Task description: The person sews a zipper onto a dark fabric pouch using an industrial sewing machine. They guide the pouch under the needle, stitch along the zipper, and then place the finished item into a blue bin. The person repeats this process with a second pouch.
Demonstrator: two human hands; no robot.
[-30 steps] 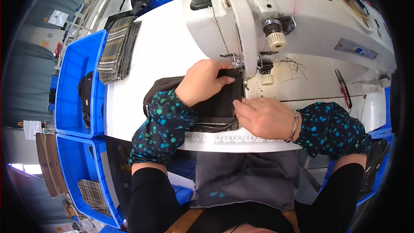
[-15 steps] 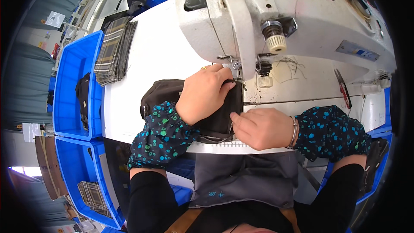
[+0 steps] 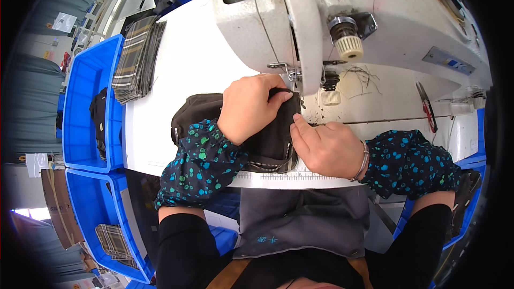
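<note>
A dark brown zippered fabric piece (image 3: pixel 273 139) lies on the white table, its far right corner by the needle area of the white sewing machine (image 3: pixel 369 16). My left hand (image 3: pixel 250 106) is closed on its far edge, thumb and fingers pinching a fold close to the presser foot. At its right edge, my right hand (image 3: pixel 332 147) has thumb and forefinger closed on the cloth. A metal zipper (image 3: pixel 267 166) curves along the near edge and up the right side. The cloth beneath my left hand and sleeve is hidden.
Thread snips (image 3: pixel 426 107) with red on the handle lie to the right, with loose threads (image 3: pixel 364 81) behind the presser foot. A stack of plaid cloth (image 3: pixel 138 61) sits at the table's left, beside blue bins (image 3: pixel 72 107). A ruler strip (image 3: pixel 316 176) runs along the front edge.
My right hand has moved slightly away from me along the cloth's right edge, its fingertips now farther up. My left hand keeps its pinch. The whole view has shifted a little.
</note>
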